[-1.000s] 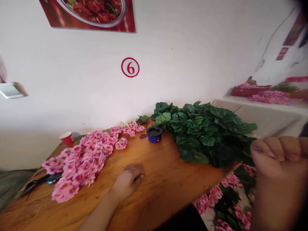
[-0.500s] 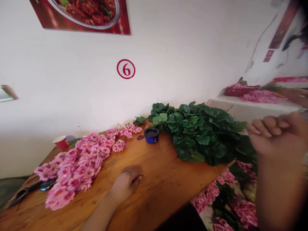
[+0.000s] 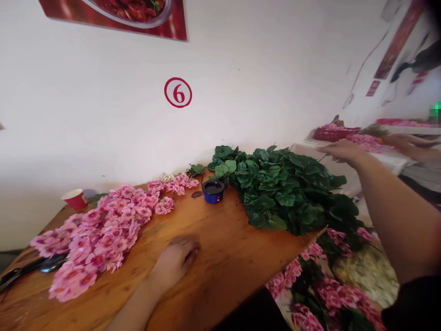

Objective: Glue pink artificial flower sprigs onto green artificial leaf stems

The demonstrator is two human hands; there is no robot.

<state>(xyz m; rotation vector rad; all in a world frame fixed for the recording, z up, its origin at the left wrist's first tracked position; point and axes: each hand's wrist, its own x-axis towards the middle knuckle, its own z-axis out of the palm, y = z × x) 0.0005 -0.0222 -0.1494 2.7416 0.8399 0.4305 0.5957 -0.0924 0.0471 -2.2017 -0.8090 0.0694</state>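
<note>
My left hand (image 3: 177, 259) rests on the wooden table (image 3: 220, 257) with its fingers curled under, and nothing shows in it. Over the far right edge of a heap of green artificial leaves (image 3: 275, 184) reaches my right hand (image 3: 341, 151). Its fingertips are pinched together at a thin leaf stem (image 3: 322, 156) that sticks up from the heap. Between the leaves and the pink artificial flowers (image 3: 106, 230) stands a small blue pot with a black rim (image 3: 212, 191), its red light lit. The flowers lie in a long pile left of my left hand.
A red paper cup (image 3: 75, 200) stands behind the flowers. Black-handled scissors (image 3: 24, 271) lie at the left edge. Below the table's right edge are more pink flowers (image 3: 330, 289). Another person's hand (image 3: 406, 146) is at a white-covered table with a red basket (image 3: 336, 134).
My right hand has moved from beside the leaf heap, fingers curled, forward and left to the stem. The view has shifted slightly; my left hand stays on the table.
</note>
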